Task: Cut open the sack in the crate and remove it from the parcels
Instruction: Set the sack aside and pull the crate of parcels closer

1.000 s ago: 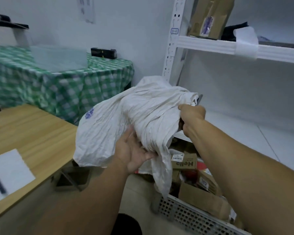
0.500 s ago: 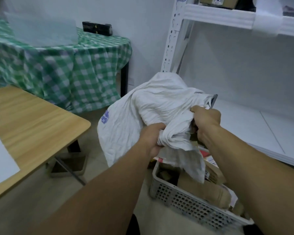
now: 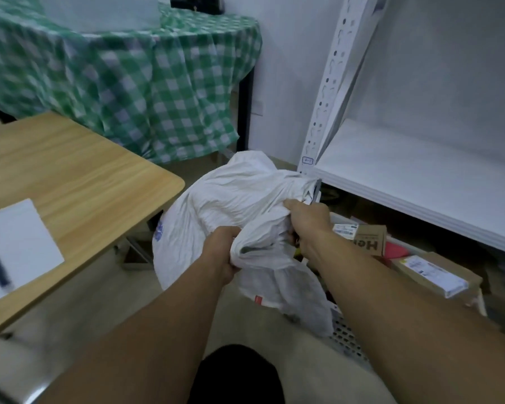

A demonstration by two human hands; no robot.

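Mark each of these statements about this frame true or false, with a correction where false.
1. The left hand and right hand both grip the sack. True.
2. The sack lies flat on the table. False: the hands hold it bunched up beside the wooden table.
3. Brown parcels lie in the crate. True.
4. The tablecloth is red. False: the tablecloth is green and white checked.

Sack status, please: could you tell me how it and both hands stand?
Left hand, right hand both grip sack. Sack bunched, held up, tail draping over crate rim. Parcels exposed; nothing blocking.
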